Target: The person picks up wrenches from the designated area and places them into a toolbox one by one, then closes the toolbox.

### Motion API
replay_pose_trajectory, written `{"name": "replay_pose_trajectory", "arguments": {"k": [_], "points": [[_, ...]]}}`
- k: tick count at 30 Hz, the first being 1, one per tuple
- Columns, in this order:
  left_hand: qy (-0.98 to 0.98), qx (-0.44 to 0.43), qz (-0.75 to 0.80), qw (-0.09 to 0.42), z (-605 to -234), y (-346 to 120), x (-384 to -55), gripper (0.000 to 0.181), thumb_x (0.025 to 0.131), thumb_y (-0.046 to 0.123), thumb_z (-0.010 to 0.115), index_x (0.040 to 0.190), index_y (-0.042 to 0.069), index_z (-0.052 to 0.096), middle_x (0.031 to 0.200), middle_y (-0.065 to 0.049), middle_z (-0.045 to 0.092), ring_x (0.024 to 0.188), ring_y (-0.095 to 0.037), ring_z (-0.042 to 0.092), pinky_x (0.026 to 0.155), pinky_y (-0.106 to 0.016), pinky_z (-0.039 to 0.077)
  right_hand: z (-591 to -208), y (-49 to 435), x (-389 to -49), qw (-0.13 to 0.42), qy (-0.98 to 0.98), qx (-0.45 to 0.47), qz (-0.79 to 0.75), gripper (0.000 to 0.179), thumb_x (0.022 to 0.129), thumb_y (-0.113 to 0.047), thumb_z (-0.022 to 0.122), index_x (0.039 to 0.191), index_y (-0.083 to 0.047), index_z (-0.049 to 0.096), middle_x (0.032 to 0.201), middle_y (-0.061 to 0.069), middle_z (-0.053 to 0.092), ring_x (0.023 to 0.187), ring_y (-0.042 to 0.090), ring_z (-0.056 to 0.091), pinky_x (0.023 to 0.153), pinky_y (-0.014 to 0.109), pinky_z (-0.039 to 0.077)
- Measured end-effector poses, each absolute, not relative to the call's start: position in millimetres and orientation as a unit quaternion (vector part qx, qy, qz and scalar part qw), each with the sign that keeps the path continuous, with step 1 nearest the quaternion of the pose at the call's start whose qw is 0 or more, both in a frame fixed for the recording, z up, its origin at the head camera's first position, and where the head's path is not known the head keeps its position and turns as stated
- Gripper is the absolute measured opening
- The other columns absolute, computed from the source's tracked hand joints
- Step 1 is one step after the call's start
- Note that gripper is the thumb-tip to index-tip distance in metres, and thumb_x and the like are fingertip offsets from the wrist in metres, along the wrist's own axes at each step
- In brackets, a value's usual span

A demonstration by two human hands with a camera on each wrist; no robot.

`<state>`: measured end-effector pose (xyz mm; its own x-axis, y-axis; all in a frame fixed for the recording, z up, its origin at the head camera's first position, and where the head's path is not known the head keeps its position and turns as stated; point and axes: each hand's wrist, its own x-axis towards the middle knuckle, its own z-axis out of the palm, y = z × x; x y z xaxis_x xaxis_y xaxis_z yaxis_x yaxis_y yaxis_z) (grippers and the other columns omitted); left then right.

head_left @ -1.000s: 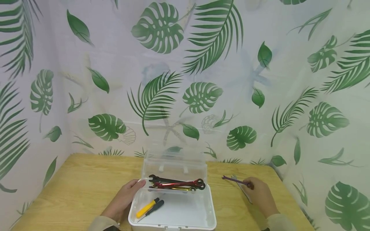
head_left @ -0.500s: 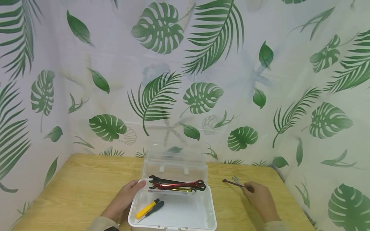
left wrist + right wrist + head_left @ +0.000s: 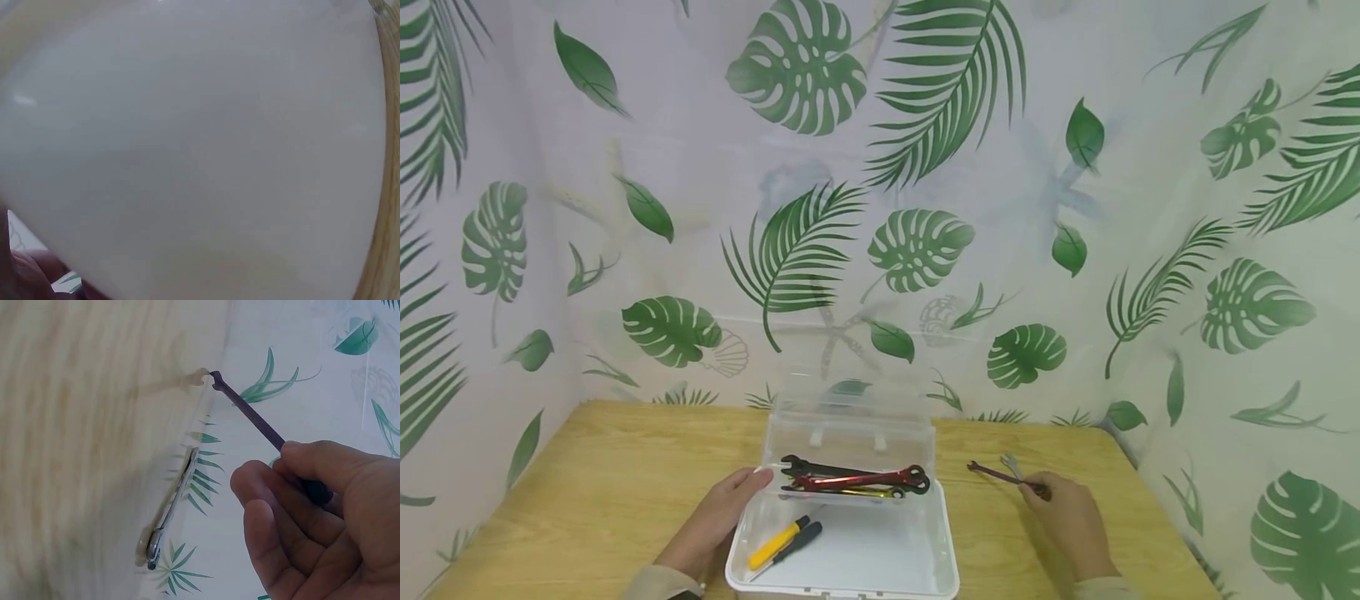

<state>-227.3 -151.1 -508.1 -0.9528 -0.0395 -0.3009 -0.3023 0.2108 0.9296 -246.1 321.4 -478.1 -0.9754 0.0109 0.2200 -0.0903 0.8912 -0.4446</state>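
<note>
A white toolbox (image 3: 953,546) stands with its clear lid (image 3: 850,437) raised. My left hand (image 3: 711,521) grips its left side, the thumb over the end of the clear upper tray (image 3: 772,481); the box's wall (image 3: 206,144) fills the left wrist view. A red wrench (image 3: 857,481), a black wrench (image 3: 808,467) and a gold wrench (image 3: 880,493) lie in that tray. My right hand (image 3: 1067,517) pinches a purple wrench (image 3: 253,417) between thumb and fingers, its open jaw end pointing away. Beside it, a silver wrench (image 3: 172,503) lies on the table.
On the toolbox floor lie a yellow-handled tool (image 3: 775,546) and a black-handled tool (image 3: 801,537). The wooden table (image 3: 625,475) meets a leaf-patterned cloth wall (image 3: 820,250) at the back, with more cloth at both sides.
My right hand has drawn slightly lower with the purple wrench, and more of the silver wrench's far end shows. My left hand keeps its hold. The head view has shifted a little.
</note>
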Motion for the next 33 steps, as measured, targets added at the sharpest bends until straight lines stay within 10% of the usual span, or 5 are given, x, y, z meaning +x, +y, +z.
{"name": "replay_pose_trajectory", "arguments": {"k": [24, 33], "points": [[0.779, 0.037, 0.609, 0.144, -509, -177, -225, 0.083, 0.102, 0.040, 0.063, 0.166, 0.012, 0.018, 0.149, -0.030, 0.050, 0.131, -0.040, 0.055, 0.110, -0.065, 0.042, -479, 322, -245, 0.081, -0.968, -0.006, 0.235, 0.017, 0.094, -0.016, 0.075, 0.104, -0.002, 0.077, 0.094, 0.009, 0.077, 0.076, 0.018, 0.068, 0.064, 0.036, 0.057], [0.785, 0.009, 0.607, 0.120, -514, -176, -229, 0.086, 0.096, 0.041, 0.073, 0.165, 0.015, 0.027, 0.142, -0.023, 0.059, 0.125, -0.035, 0.060, 0.105, -0.058, 0.050, -479, 321, -246, 0.083, -0.967, -0.007, 0.243, 0.019, 0.095, -0.016, 0.075, 0.105, -0.001, 0.077, 0.094, 0.008, 0.077, 0.073, 0.017, 0.065, 0.062, 0.035, 0.055]]}}
